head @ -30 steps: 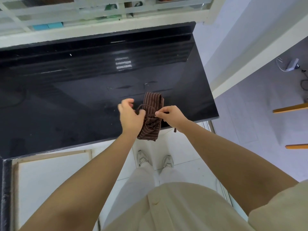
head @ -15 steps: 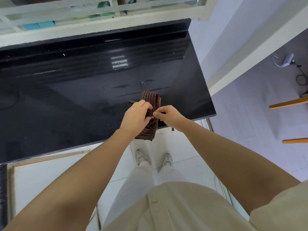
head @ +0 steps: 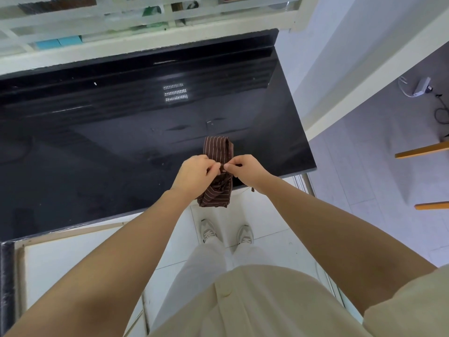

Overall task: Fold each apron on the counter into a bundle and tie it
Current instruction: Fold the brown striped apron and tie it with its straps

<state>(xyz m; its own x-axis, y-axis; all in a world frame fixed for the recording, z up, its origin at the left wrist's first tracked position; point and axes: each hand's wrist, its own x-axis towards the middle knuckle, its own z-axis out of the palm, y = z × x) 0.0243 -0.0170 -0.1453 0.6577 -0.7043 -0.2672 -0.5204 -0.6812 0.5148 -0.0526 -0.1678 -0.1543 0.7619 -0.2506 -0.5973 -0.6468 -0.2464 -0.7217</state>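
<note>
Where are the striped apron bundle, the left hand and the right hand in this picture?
apron bundle [head: 217, 150]: head view, on its striped far end beyond the hands.
left hand [head: 194, 171]: head view, on the back of the hand.
right hand [head: 248, 167]: head view, on the back of the hand.

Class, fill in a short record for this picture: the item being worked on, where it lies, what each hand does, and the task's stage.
Item: brown striped cloth apron bundle
Place: near edge of glossy black counter, one end overhanging
Left hand: pinches bundle's middle
Right hand: pinches bundle's middle
Stage: folded; tying under way
</note>
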